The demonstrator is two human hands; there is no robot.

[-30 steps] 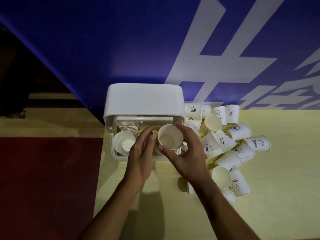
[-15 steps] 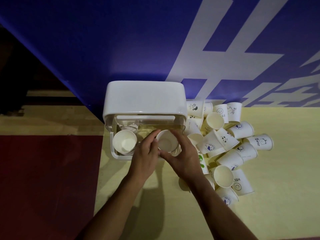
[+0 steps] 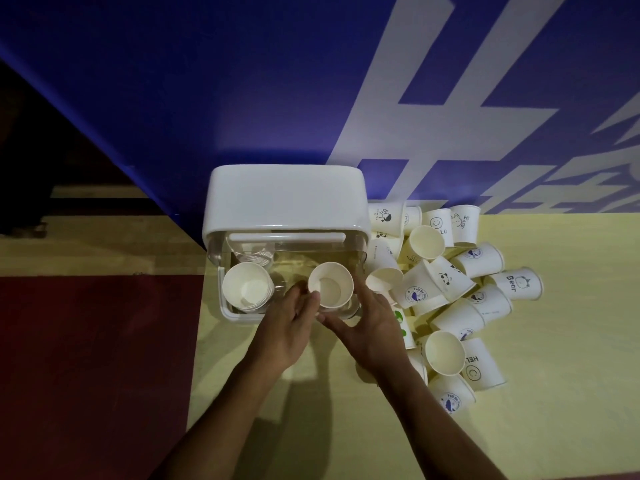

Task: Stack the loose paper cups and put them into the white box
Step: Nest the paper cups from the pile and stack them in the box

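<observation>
With the left hand point(image 3: 289, 329) and right hand point(image 3: 372, 329) curled around the cup stack point(image 3: 330, 285) standing inside the white box point(image 3: 284, 202) (beside a second stack point(image 3: 247, 287)), uneven release may tip it or crush its thin rim.

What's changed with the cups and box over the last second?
The left hand and right hand lowered the white paper cup they grip into the white plastic box, beside the cup stack inside. Nothing released. Stack, box and loose cup pile stayed put.
</observation>
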